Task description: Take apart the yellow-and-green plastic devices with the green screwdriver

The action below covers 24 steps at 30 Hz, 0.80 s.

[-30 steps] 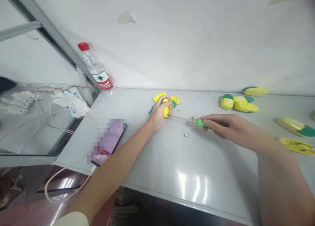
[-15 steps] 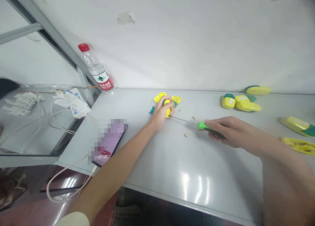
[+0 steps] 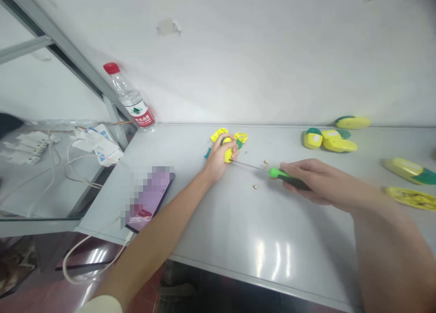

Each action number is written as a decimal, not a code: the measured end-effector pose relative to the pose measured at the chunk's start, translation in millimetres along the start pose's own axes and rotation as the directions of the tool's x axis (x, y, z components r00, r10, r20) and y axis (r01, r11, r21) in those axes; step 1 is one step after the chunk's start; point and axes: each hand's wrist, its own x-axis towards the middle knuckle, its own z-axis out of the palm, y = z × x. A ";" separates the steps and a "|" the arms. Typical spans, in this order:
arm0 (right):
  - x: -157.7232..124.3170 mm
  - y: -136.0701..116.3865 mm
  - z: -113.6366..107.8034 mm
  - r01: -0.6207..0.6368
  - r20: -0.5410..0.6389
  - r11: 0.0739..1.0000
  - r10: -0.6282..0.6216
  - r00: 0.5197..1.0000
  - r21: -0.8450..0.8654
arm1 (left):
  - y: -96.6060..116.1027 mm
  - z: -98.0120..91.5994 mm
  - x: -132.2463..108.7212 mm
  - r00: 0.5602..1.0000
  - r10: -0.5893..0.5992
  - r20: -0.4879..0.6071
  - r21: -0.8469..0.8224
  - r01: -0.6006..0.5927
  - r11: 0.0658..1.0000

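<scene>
My left hand (image 3: 218,158) is wrapped round a small yellow and green plastic case (image 3: 228,156), keeping it on the table. My right hand (image 3: 313,181) grips a screwdriver (image 3: 276,173) with a green and black handle. Its thin shaft runs left, and the tip meets the lower right part of the case; the exact contact is too small to make out. Two open yellow shell pieces, one at the left (image 3: 218,134) and one at the right (image 3: 241,137), lie just behind my left hand. Small brass-coloured parts (image 3: 255,186) rest between my hands.
More yellow and green cases (image 3: 339,145) lie at the back right, with an opened yellow shell (image 3: 410,198) nearer my right forearm. A water bottle (image 3: 141,113) leans at the back left. A phone (image 3: 153,197) with a white cable (image 3: 85,240) lies beside my left forearm.
The view has shifted slightly, so most things appear a little further left. Both hands keep their holds, and the screwdriver tip stays at the case.
</scene>
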 end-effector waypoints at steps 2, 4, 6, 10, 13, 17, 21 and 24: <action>0.1 -0.2 -0.2 0.012 0.006 1.000 -0.012 1.000 -0.004 | -0.1 -0.8 -0.2 1.000 -0.003 0.002 -0.006 0.003 1.000; 1.3 0.4 -0.1 0.019 0.013 1.000 -0.019 1.000 -0.013 | -0.7 -0.9 -0.8 1.000 -0.006 -0.002 -0.002 0.006 1.000; 3.1 1.3 0.5 0.019 0.005 0.999 -0.019 1.000 -0.035 | -1.9 -0.4 -1.4 1.000 0.000 -0.015 0.019 0.000 1.000; 5.1 0.7 1.5 0.138 -0.110 0.957 -0.171 0.979 -0.257 | -6.9 0.1 -0.9 0.997 0.061 -0.048 0.128 -0.054 0.990; 3.9 -1.5 0.8 0.240 -0.143 0.888 -0.317 0.938 -0.393 | -11.6 -0.7 1.1 0.993 0.102 -0.064 0.190 -0.088 0.978; 3.7 0.8 -2.1 0.270 -0.137 0.883 -0.343 0.929 -0.384 | -15.1 -0.4 3.7 0.986 0.135 -0.097 0.232 -0.109 0.967; 8.8 9.6 -4.8 0.339 -0.168 0.826 -0.451 0.877 -0.450 | -14.2 2.5 4.5 0.982 0.134 -0.129 0.232 -0.102 0.967; 10.9 13.1 -6.8 0.322 -0.074 0.821 -0.401 0.913 -0.471 | -13.2 3.9 4.2 0.982 0.131 -0.133 0.247 -0.095 0.964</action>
